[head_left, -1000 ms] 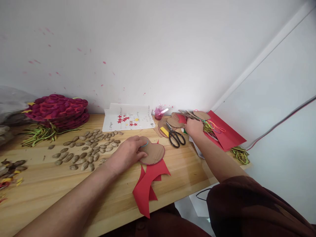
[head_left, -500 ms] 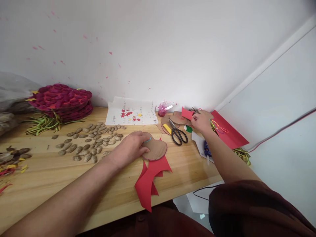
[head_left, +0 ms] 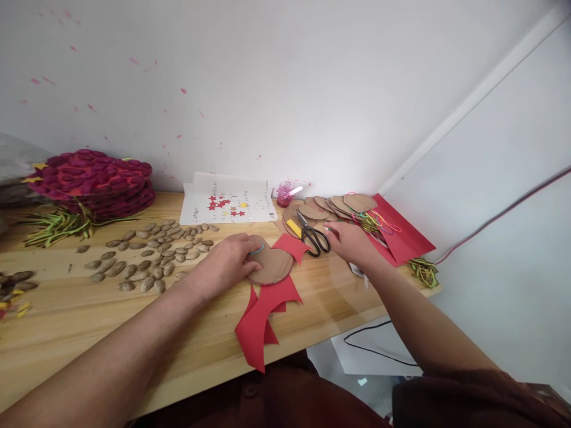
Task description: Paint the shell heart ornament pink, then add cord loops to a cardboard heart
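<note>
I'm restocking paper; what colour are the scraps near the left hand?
The scraps are red; see head view.

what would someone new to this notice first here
Probably the knobbly magenta stack at the back left of the table, vivid against the pale wall. Next, bright red paper scraps by the front edge, near the cardboard piece under the left hand. Black-handled scissors lie beside the right hand.
</note>
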### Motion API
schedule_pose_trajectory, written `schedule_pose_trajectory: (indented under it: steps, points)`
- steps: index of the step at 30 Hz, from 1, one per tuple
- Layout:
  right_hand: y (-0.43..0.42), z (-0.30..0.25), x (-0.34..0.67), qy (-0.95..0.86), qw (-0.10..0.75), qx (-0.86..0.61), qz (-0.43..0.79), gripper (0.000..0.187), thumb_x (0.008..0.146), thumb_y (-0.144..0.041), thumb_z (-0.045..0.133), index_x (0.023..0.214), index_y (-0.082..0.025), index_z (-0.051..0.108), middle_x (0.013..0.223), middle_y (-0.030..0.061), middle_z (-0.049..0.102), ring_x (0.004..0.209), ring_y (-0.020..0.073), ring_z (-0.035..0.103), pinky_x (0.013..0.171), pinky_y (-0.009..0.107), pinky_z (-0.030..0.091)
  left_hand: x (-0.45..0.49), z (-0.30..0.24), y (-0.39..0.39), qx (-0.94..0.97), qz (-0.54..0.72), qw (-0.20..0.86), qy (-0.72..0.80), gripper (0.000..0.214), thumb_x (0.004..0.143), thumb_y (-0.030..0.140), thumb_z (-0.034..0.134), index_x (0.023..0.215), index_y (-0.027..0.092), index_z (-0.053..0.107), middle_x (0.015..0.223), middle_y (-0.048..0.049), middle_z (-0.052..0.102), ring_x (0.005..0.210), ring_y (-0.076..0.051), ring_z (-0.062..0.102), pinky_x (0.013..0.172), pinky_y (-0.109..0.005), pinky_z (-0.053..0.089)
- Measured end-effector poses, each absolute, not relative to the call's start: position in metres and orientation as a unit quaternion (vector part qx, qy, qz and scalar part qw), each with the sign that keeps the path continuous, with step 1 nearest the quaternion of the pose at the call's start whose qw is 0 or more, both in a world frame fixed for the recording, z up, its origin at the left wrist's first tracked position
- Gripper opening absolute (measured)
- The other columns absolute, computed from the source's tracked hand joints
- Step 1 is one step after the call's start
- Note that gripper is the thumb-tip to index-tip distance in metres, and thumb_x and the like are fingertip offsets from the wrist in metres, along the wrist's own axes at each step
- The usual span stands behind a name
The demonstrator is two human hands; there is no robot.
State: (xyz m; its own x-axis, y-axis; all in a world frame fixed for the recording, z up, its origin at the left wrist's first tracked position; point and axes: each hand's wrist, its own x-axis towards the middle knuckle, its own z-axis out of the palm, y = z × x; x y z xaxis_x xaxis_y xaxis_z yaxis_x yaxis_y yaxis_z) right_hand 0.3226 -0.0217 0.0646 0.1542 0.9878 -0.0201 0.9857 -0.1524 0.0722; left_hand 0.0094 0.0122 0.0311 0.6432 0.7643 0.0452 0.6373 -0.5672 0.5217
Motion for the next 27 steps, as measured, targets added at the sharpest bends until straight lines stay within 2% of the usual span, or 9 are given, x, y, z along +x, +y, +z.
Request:
schedule_pose_trajectory:
  steps: [2,4,6,9,12,14,17,24,27]
  points:
    - [-0.007,0.060,0.339,0.607,0.064,0.791,0.024,0.038,0.105,-0.029,0.042,0.130,-0.019,0.067,0.126,0.0148,0.075,0.118,0.0278,0.069,0.098,0.034,0.049,0.009,0.032,0.011,0.876,0.133,0.233,0.402,0.024,0.090,0.023,0.062,0.112,0.020,0.072,0.102,-0.0070,0.066,0.089,-0.023,0.065,0.081,-0.032,0.048]
    - [0.008,0.055,0.356,0.578,0.090,0.811,0.021,0.033,0.105,-0.029,0.047,0.124,-0.015,0.070,0.123,0.0177,0.074,0.114,0.0280,0.070,0.099,0.036,0.051,0.009,0.032,0.010,0.878,0.133,0.229,0.399,0.023,0.090,0.023,0.062,0.111,0.020,0.073,0.101,-0.0072,0.066,0.091,-0.024,0.066,0.083,-0.033,0.048]
    - [0.021,0.050,0.370,0.560,0.107,0.821,0.018,0.030,0.103,-0.034,0.057,0.125,-0.016,0.068,0.127,0.0147,0.070,0.113,0.0256,0.069,0.098,0.041,0.055,0.009,0.032,0.010,0.880,0.135,0.229,0.393,0.022,0.090,0.023,0.062,0.109,0.020,0.073,0.102,-0.0074,0.066,0.093,-0.025,0.065,0.084,-0.033,0.048]
    - [0.035,0.046,0.385,0.550,0.116,0.827,0.017,0.038,0.100,-0.040,0.064,0.131,-0.018,0.063,0.132,0.0108,0.065,0.113,0.0239,0.067,0.097,0.047,0.058,0.009,0.031,0.011,0.881,0.134,0.228,0.392,0.021,0.090,0.023,0.063,0.109,0.019,0.073,0.102,-0.0079,0.066,0.093,-0.025,0.065,0.086,-0.034,0.048]
    - [0.047,0.046,0.396,0.546,0.110,0.830,0.025,0.038,0.100,-0.033,0.061,0.135,-0.015,0.063,0.131,0.0175,0.069,0.117,0.0288,0.068,0.100,0.042,0.054,0.009,0.029,0.012,0.880,0.125,0.226,0.399,0.020,0.091,0.024,0.064,0.109,0.019,0.073,0.102,-0.0080,0.066,0.093,-0.025,0.065,0.087,-0.035,0.048]
    - [0.053,0.047,0.402,0.544,0.103,0.832,0.033,0.046,0.099,-0.028,0.060,0.141,-0.013,0.059,0.132,0.0216,0.070,0.120,0.0322,0.068,0.099,0.037,0.052,0.009,0.029,0.013,0.880,0.127,0.229,0.397,0.020,0.091,0.024,0.065,0.109,0.019,0.073,0.104,-0.0081,0.066,0.097,-0.026,0.065,0.088,-0.035,0.048]
    - [0.060,0.050,0.409,0.543,0.089,0.834,0.048,0.052,0.099,-0.025,0.055,0.149,-0.013,0.053,0.135,0.0214,0.070,0.122,0.0323,0.069,0.097,0.035,0.051,0.009,0.030,0.013,0.881,0.129,0.231,0.393,0.019,0.092,0.024,0.064,0.108,0.020,0.072,0.106,-0.0082,0.066,0.099,-0.026,0.065,0.089,-0.034,0.048]
    - [0.071,0.052,0.409,0.533,0.075,0.839,0.077,0.040,0.101,-0.029,0.050,0.131,-0.011,0.069,0.133,0.0229,0.070,0.124,0.0321,0.067,0.101,0.036,0.049,0.009,0.026,0.014,0.881,0.123,0.225,0.398,0.018,0.091,0.024,0.064,0.106,0.020,0.073,0.107,-0.0088,0.067,0.101,-0.027,0.065,0.090,-0.035,0.048]
    - [0.079,0.048,0.408,0.512,0.073,0.851,0.088,0.047,0.101,-0.038,0.050,0.129,-0.005,0.070,0.131,0.0269,0.070,0.124,0.0338,0.067,0.101,0.038,0.051,0.009,0.025,0.014,0.882,0.128,0.227,0.393,0.017,0.091,0.024,0.064,0.105,0.021,0.073,0.108,-0.0083,0.067,0.103,-0.027,0.065,0.090,-0.034,0.048]
